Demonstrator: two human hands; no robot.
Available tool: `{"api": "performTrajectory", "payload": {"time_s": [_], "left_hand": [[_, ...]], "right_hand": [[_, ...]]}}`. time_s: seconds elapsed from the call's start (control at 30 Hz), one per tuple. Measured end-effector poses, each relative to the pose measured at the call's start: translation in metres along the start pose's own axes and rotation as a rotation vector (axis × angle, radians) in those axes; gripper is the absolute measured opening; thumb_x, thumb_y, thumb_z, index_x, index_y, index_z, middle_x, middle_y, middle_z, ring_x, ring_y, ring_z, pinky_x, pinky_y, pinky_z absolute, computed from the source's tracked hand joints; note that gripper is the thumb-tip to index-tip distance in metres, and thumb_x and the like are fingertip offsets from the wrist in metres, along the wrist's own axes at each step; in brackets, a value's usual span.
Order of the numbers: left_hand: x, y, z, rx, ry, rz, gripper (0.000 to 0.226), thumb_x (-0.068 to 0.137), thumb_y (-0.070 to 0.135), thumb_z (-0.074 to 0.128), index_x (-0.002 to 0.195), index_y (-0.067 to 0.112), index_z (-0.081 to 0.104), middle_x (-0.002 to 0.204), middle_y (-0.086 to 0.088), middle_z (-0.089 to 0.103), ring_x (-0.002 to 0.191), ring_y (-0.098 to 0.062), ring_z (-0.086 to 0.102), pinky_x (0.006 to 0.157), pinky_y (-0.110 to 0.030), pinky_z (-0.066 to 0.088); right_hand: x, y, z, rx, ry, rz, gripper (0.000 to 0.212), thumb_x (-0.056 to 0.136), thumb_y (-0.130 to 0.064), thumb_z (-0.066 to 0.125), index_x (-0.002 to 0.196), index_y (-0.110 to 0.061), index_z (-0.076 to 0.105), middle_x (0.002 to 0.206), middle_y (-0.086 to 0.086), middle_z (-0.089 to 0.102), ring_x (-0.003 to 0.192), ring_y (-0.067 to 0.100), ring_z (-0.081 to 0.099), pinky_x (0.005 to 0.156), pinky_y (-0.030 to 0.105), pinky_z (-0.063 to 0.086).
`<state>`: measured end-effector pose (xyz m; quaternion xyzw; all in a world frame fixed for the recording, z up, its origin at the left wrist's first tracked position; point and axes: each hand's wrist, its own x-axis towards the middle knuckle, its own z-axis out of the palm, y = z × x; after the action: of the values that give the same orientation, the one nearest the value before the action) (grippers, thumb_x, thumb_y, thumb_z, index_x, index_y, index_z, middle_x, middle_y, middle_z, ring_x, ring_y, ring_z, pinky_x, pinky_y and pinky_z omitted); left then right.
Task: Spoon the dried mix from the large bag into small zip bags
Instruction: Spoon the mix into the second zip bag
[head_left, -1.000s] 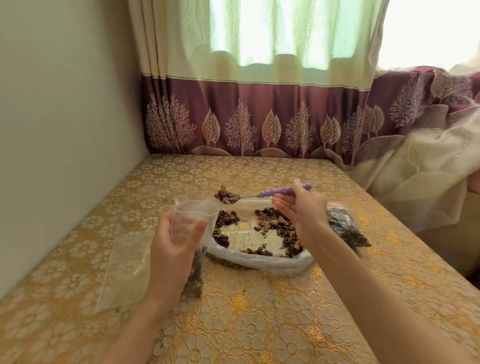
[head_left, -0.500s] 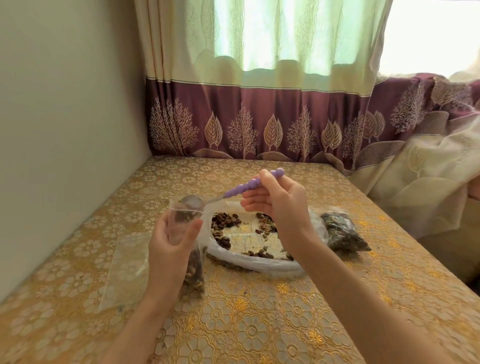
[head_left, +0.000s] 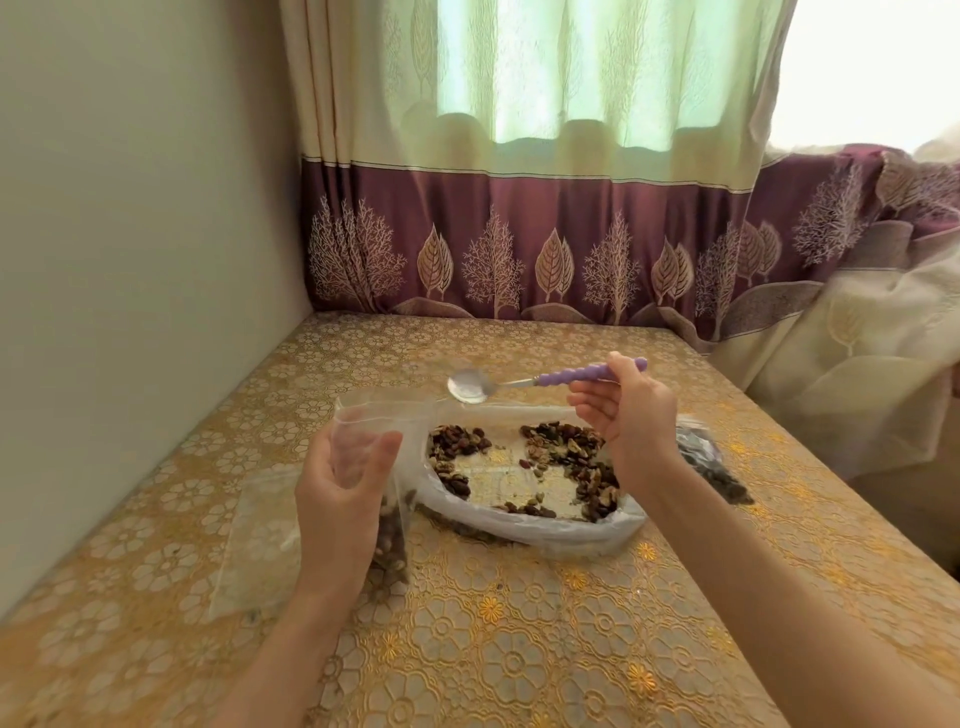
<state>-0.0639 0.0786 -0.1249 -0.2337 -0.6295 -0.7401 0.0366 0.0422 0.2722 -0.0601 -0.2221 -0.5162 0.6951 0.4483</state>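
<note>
The large clear bag (head_left: 524, 525) lies open on the table with brown dried mix (head_left: 566, 452) spread inside. My left hand (head_left: 343, 499) grips a small zip bag (head_left: 363, 431) upright just left of it, mouth open, some mix at its bottom. My right hand (head_left: 631, 421) pinches the purple handle of a metal spoon (head_left: 470, 387). The spoon's bowl is empty and hovers above the far rim of the large bag, right of the small bag's mouth.
An empty small zip bag (head_left: 254, 540) lies flat on the gold floral tablecloth (head_left: 519, 649), left of my left hand. A filled small bag (head_left: 709, 467) of dark mix lies right of the large bag. A wall runs along the left; curtains hang behind and right.
The loaded spoon swung left to the small bag's mouth and tipped its mix in. Now it has lifted out empty and moved back right, over the large bag.
</note>
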Motion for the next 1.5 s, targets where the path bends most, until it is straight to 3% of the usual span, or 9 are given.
{"api": "performTrajectory", "payload": {"time_s": [0.2,0.43,0.53,0.7,0.87,0.97,1.23,1.33,1.5], "left_hand": [[0.0,0.001,0.0,0.04,0.003,0.006,0.06,0.071,0.055,0.064,0.117,0.017,0.056,0.098,0.017,0.067,0.093,0.004,0.062,0.091,-0.033,0.05],[-0.001,0.003,0.0,0.051,-0.01,0.015,0.064,0.069,0.064,0.064,0.116,0.021,0.057,0.1,0.012,0.067,0.094,0.001,0.062,0.087,-0.03,0.05],[-0.001,0.002,-0.001,0.055,-0.008,0.007,0.055,0.075,0.055,0.065,0.114,0.018,0.058,0.099,0.015,0.067,0.094,0.002,0.062,0.09,-0.038,0.051],[-0.001,0.003,0.0,0.064,-0.012,0.008,0.052,0.072,0.051,0.063,0.113,0.018,0.058,0.097,0.017,0.068,0.093,0.002,0.063,0.088,-0.034,0.051],[0.0,0.001,0.0,0.06,-0.021,0.027,0.053,0.072,0.051,0.062,0.113,0.018,0.058,0.097,0.019,0.067,0.093,0.006,0.061,0.082,-0.019,0.048],[0.0,0.001,-0.001,0.054,-0.027,0.036,0.052,0.073,0.051,0.063,0.116,0.021,0.057,0.098,0.019,0.067,0.093,0.005,0.062,0.08,-0.017,0.047],[0.0,-0.001,0.0,0.065,-0.1,0.043,0.067,0.061,0.067,0.06,0.113,0.025,0.055,0.096,0.021,0.066,0.089,0.012,0.06,0.067,-0.002,0.044],[0.0,-0.001,0.001,0.087,-0.117,0.052,0.08,0.058,0.073,0.059,0.121,0.024,0.051,0.096,0.029,0.063,0.089,0.015,0.058,0.069,-0.004,0.045],[-0.001,-0.003,0.002,0.11,-0.121,0.048,0.086,0.058,0.071,0.058,0.128,0.022,0.048,0.1,0.019,0.064,0.088,0.019,0.056,0.071,-0.009,0.043]], "right_hand": [[0.019,0.027,-0.019,-0.292,0.052,0.014,0.029,0.097,-0.012,0.045,0.076,-0.002,0.062,0.069,0.013,0.073,0.057,0.017,0.067,0.052,0.021,0.056],[0.024,0.039,-0.013,-0.505,0.091,-0.068,0.033,0.097,-0.014,0.045,0.07,-0.006,0.064,0.067,0.007,0.073,0.058,0.016,0.066,0.059,0.026,0.057],[0.023,0.043,-0.006,-0.455,0.05,-0.003,0.042,0.096,-0.012,0.044,0.059,-0.011,0.064,0.067,0.011,0.073,0.058,0.02,0.066,0.059,0.028,0.057],[0.016,0.054,0.008,-0.343,-0.056,0.172,0.062,0.096,-0.012,0.043,0.039,-0.016,0.068,0.064,0.014,0.071,0.046,0.013,0.06,0.049,0.02,0.052],[0.012,0.058,0.01,-0.192,-0.017,0.291,0.034,0.094,-0.002,0.043,0.065,0.002,0.061,0.066,0.017,0.071,0.048,0.015,0.065,0.045,0.019,0.053],[0.012,0.058,0.004,-0.166,0.023,0.324,0.031,0.093,-0.001,0.041,0.071,0.006,0.061,0.072,0.021,0.071,0.047,0.015,0.063,0.044,0.018,0.052],[0.011,0.037,-0.008,-0.138,0.083,0.273,0.029,0.095,-0.004,0.042,0.073,0.004,0.06,0.06,0.013,0.07,0.045,0.011,0.063,0.045,0.016,0.052],[0.01,0.023,-0.007,-0.116,0.093,0.238,0.032,0.095,-0.008,0.046,0.069,0.002,0.062,0.057,0.01,0.069,0.046,0.012,0.063,0.048,0.018,0.054],[0.003,-0.007,0.002,-0.096,0.037,0.117,0.035,0.096,-0.012,0.047,0.067,0.0,0.064,0.054,0.007,0.068,0.046,0.01,0.062,0.044,0.017,0.051]]}}
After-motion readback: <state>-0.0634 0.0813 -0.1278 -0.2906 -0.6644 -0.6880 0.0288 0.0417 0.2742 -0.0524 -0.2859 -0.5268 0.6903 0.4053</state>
